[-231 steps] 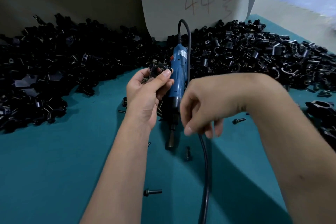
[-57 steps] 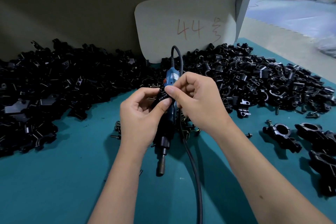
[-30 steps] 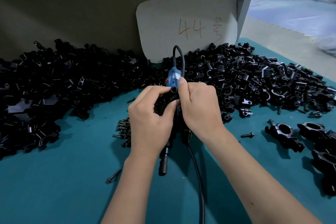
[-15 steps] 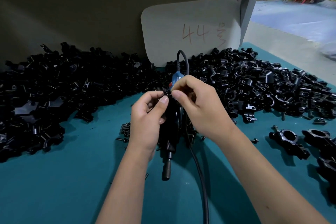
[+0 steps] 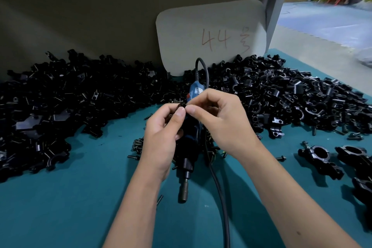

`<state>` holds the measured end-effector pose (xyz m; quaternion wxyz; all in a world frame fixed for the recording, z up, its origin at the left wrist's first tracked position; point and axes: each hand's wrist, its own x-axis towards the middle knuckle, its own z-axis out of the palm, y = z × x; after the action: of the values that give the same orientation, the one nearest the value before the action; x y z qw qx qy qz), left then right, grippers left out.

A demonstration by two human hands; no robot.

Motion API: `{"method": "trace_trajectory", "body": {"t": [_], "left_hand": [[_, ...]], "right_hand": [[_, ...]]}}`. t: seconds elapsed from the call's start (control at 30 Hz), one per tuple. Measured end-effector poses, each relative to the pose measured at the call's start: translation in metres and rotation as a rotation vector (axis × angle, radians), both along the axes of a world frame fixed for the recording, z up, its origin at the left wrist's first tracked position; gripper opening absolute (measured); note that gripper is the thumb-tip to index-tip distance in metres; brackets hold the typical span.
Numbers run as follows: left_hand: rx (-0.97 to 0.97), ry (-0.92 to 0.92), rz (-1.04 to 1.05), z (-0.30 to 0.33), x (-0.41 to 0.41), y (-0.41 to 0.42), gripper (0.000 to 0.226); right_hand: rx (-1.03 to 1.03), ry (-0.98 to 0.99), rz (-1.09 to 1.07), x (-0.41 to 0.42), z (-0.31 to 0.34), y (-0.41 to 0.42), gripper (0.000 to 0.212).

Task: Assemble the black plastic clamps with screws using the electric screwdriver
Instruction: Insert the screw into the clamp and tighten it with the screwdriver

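Two hands (image 5: 161,137) (image 5: 223,125), one screwdriver (image 5: 187,147), one card (image 5: 211,36), uncounted clamps (image 5: 281,94).

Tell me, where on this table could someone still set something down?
Bare teal mat lies near-left, between the left pile of parts and the screwdriver, and near-right of its cable. The back and the finished clamps at right are crowded.

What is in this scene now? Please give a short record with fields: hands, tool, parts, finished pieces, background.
left hand: pinches a small black part at its fingertips
right hand: pinches the same part from the other side
tool: electric screwdriver lies on the teal table under the hands, bit toward the person
parts: piles of black clamp pieces; loose screws
finished pieces: assembled clamps at right
background: card marked 44
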<state>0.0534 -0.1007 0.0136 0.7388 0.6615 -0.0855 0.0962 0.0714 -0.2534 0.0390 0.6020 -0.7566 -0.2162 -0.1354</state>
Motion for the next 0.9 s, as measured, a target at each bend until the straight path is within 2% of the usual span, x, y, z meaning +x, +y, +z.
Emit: {"method": "trace_trajectory", "body": {"t": [0.07,0.17,0.3,0.47,0.67,0.8,0.9], "left_hand": [[0.005,-0.013,-0.017,0.001,-0.001,-0.004,0.023],[0.063,-0.027,-0.010,0.001,-0.003,-0.007,0.026],[0.101,-0.052,0.032,0.002,-0.003,-0.006,0.026],[0.107,-0.073,0.029,0.000,-0.004,-0.008,0.026],[0.031,-0.059,0.049,0.003,-0.008,-0.009,0.035],[0.071,-0.050,0.018,0.002,-0.009,-0.009,0.025],[0.077,-0.037,0.018,-0.002,-0.006,-0.008,0.023]], "right_hand": [[-0.134,-0.088,-0.057,-0.001,0.001,0.003,0.027],[-0.334,-0.192,-0.139,-0.001,0.002,0.009,0.040],[-0.337,-0.161,-0.154,0.000,0.002,0.009,0.047],[-0.319,-0.168,-0.077,0.000,0.000,0.007,0.035],[-0.259,-0.147,-0.142,0.000,0.000,0.012,0.044],[-0.234,-0.156,-0.201,-0.002,0.002,0.015,0.051],[-0.276,-0.153,-0.159,-0.002,0.003,0.009,0.053]]}}
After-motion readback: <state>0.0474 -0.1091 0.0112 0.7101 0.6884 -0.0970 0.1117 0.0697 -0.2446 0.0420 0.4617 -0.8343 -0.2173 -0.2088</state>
